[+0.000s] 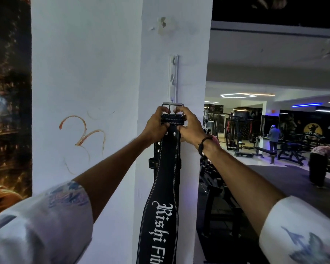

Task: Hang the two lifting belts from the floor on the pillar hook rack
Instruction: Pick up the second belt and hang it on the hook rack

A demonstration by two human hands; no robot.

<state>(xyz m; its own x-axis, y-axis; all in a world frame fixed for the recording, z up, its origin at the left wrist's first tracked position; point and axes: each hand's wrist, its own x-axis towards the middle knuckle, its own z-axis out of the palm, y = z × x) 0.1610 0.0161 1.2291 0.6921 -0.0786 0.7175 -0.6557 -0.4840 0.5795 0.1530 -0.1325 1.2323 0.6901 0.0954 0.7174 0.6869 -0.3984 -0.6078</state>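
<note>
Both hands [156,124] [189,126] gripped the belt [166,168] hanging straight down, buckle [172,105] just under the rack's [174,77] lowest hook.

Matt black stitched leather belt [165,168], shiny metal buckle [172,105], rough white-painted pillar [103,73], white metal rack [174,77].

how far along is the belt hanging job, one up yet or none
None clearly hung yet. In hand: both the left hand and right hand hold the black lifting belt by its top, with the metal buckle raised to the lowest hook of the hook rack on the white pillar. The upper hooks look bare. Left: seat this buckle, then the second belt, which is out of view.
</note>
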